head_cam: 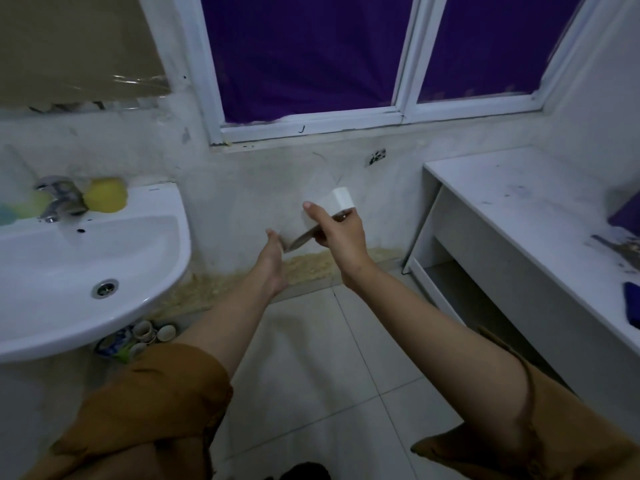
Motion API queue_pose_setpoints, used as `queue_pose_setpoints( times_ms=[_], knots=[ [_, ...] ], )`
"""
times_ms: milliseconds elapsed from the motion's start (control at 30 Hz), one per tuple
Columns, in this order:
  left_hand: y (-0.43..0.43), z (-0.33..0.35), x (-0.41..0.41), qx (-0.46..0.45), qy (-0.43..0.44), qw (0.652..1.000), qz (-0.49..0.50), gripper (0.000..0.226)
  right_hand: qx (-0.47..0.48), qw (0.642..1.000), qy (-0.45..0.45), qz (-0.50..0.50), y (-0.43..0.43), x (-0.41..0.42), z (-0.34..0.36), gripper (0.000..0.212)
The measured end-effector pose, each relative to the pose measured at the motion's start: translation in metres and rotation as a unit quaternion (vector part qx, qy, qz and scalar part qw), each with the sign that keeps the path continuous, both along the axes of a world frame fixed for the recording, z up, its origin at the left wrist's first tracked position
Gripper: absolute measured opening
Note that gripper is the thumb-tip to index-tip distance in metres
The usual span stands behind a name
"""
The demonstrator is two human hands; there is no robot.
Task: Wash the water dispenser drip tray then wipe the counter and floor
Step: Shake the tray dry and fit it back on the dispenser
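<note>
Gripping the drip tray (337,200) near its upper end, the right hand (341,237) lays its thumb across the white top and curls its fingers underneath. The left hand (275,259) meets the tray's lower end, thumb up against the edge. Its fingers are hidden behind the palm, so I cannot tell whether they wrap round the tray or merely support it. The 2 hands are apart, joined only by the tray, which slopes down from right to left in mid-air and shows a grey underside along its lower edge. It is held in front of the white wall, between the sink and the counter, touching neither. Both forearms are bare, with brown sleeves (156,393) pushed up near the elbows.

To the left, the white sink (145,237) has a chrome faucet (59,199) at its back rim. A yellow sponge (105,195) sits just beside the faucet, and something green and blurred lies on the faucet's other side. The drain (104,288) shows in the basin. Under the sink, a few small cups (152,332) sit on the floor (329,375), which is pale tile.

To the right, the white counter (512,199) is smudged with dark marks, and a blue thing (632,303) lies at its near edge, cut off by the frame. Above the tray, the window (403,112) has 2 panes covered in purple.
</note>
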State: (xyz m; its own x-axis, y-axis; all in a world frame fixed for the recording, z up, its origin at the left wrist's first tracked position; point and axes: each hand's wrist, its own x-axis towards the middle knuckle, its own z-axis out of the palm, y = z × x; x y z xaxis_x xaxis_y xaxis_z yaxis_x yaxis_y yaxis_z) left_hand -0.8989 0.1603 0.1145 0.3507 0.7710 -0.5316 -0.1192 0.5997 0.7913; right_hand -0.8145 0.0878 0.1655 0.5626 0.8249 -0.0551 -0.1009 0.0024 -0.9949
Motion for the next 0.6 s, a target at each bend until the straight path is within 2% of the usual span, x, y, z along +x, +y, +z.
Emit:
queue_pose_setpoints(
  times_ms=[100, 167, 300, 433, 500, 600],
  knots=[
    [-0.008, -0.001, 0.008, 0.132, 0.082, 0.988, 0.008, 0.053, -0.020, 1.000, -0.012, -0.015, -0.007, 0.017, -0.006, 0.050],
    [-0.009, -0.002, 0.009, 0.246, 0.129, 0.960, -0.027, 0.042, -0.039, 0.999, -0.006, -0.018, -0.011, 0.023, -0.013, 0.054],
    [-0.017, 0.003, 0.015, 0.386, 0.109, 0.913, -0.068, 0.027, -0.056, 0.998, -0.004, -0.023, -0.013, 0.029, -0.022, 0.052],
    [-0.019, 0.006, 0.019, 0.463, 0.076, 0.875, -0.115, 0.018, -0.066, 0.997, -0.002, -0.032, -0.009, 0.031, -0.023, 0.055],
    [-0.015, 0.003, 0.018, 0.485, 0.086, 0.857, -0.152, 0.021, -0.064, 0.997, 0.025, -0.032, -0.007, 0.034, -0.020, 0.057],
    [-0.008, 0.002, 0.018, 0.519, 0.120, 0.817, -0.220, 0.052, -0.059, 0.996, 0.052, -0.037, -0.006, 0.041, -0.014, 0.059]
  ],
)
